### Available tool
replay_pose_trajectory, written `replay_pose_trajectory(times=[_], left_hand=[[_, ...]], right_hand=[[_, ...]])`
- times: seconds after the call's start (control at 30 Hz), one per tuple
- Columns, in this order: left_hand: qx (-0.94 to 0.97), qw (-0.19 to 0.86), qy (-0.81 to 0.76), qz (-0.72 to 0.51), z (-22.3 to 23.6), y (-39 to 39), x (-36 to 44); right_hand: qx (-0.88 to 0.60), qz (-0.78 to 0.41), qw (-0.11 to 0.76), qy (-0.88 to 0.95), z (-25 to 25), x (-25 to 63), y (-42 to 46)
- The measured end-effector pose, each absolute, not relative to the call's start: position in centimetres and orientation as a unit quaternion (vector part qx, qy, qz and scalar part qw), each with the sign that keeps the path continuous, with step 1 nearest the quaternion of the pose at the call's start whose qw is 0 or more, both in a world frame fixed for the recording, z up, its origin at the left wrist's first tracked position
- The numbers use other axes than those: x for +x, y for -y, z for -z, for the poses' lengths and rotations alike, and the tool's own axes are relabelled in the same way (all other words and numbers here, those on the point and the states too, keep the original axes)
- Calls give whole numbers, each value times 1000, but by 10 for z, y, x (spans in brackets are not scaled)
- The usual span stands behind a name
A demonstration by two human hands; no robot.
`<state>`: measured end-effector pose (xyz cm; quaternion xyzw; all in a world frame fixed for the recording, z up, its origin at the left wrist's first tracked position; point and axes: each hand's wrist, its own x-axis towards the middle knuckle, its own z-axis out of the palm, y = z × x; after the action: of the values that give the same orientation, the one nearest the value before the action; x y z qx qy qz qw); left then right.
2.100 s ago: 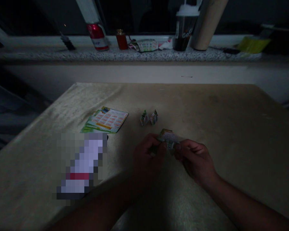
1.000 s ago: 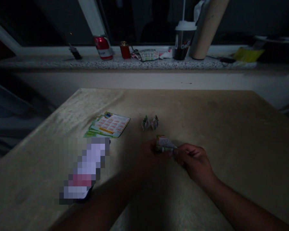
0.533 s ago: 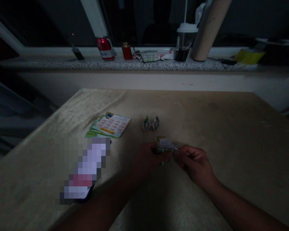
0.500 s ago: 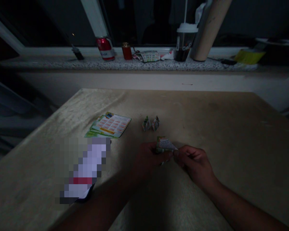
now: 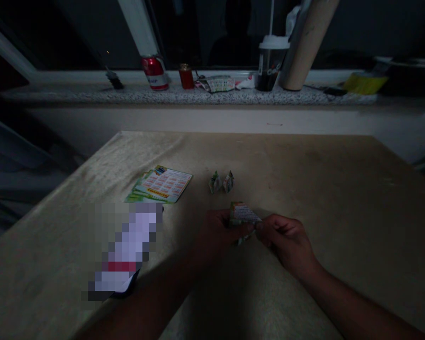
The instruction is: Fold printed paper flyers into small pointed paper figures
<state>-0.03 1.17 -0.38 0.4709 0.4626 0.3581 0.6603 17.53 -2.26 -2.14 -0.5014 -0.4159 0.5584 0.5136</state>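
Note:
A small folded piece of printed paper (image 5: 243, 212), green and white, is held between both hands above the table. My left hand (image 5: 217, 236) is closed on its left side, thumb laid across the lower part. At the paper's right corner, my right hand (image 5: 286, 238) pinches with thumb and fingertips. Just beyond the hands stand two small folded paper shapes (image 5: 221, 182) with pointed tips. Part of the held paper is covered by my fingers, and the room is dim.
Left on the table (image 5: 322, 189) lies a stack of printed sheets (image 5: 168, 183), with a blurred-out phone (image 5: 131, 250) nearer me. The windowsill (image 5: 134, 97) bears a red can (image 5: 156, 73), a red jar (image 5: 186, 77), a lidded cup (image 5: 270, 61), a cardboard tube (image 5: 310, 47) and a yellow item (image 5: 366, 84).
Both hands keep nearly the same place and grip. A bit more of the paper's lower edge shows beneath my left thumb.

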Motion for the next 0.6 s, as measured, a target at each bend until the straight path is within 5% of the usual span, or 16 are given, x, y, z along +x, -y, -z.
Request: replay_pose_trajectory(times=[0.6], left_hand=[[458,671,-448,-372,0,-13,-5]], right_hand=[[-504,-547,519,421,22,176,24]])
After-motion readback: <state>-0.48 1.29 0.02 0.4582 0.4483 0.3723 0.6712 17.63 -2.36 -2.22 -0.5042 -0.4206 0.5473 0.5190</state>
